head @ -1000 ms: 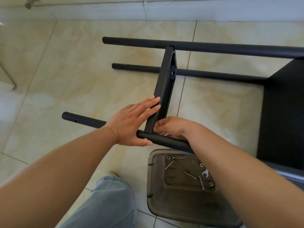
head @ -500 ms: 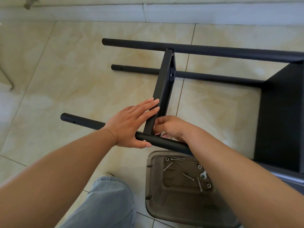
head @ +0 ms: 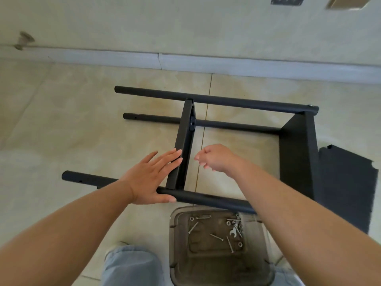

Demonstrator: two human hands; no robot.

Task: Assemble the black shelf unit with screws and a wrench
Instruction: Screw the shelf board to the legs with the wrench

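The black shelf unit lies on its side on the tiled floor. Its near pole [head: 206, 199] runs across in front of me, and two far poles [head: 237, 101] lie behind. A narrow shelf panel [head: 183, 141] stands on edge between them. My left hand [head: 148, 178] lies flat, fingers straight against that panel's left face, thumb along the near pole. My right hand [head: 216, 157] hovers just right of the panel, fingers loosely curled, with nothing visible in it. Several screws [head: 216, 237] and a small wrench [head: 233, 233] lie in a clear plastic tray [head: 257, 254].
A larger end panel [head: 296, 157] closes the frame on the right. A loose black board [head: 346, 186] lies on the floor beyond it. My knee in jeans [head: 132, 265] is left of the tray. A wall and skirting board [head: 226, 65] run behind.
My right hand has lifted away from the joint of panel and near pole and now hangs in the air. My head has tipped up, showing more wall. The left hand stays put.
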